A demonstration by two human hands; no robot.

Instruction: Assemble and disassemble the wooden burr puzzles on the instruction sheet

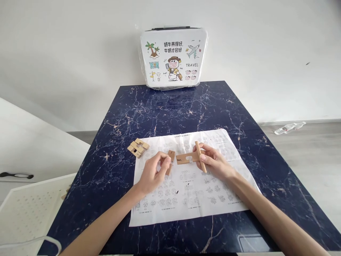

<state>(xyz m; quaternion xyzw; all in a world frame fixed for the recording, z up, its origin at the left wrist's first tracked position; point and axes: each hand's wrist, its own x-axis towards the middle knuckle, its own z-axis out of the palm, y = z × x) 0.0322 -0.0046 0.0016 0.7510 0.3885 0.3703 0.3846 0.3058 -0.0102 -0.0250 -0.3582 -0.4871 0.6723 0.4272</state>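
Observation:
My right hand grips a flat slotted wooden piece with a wooden stick crossing it, held over a printed instruction sheet. My left hand is closed on a small wooden block, a little left of the slotted piece. A cluster of assembled wooden blocks lies on the table to the left of the sheet, apart from both hands.
The sheet lies on a dark blue marbled table. A plastic-wrapped white case with cartoon print stands at the far edge against the wall. A white perforated tray sits lower left. A clear plastic object lies on the floor at right.

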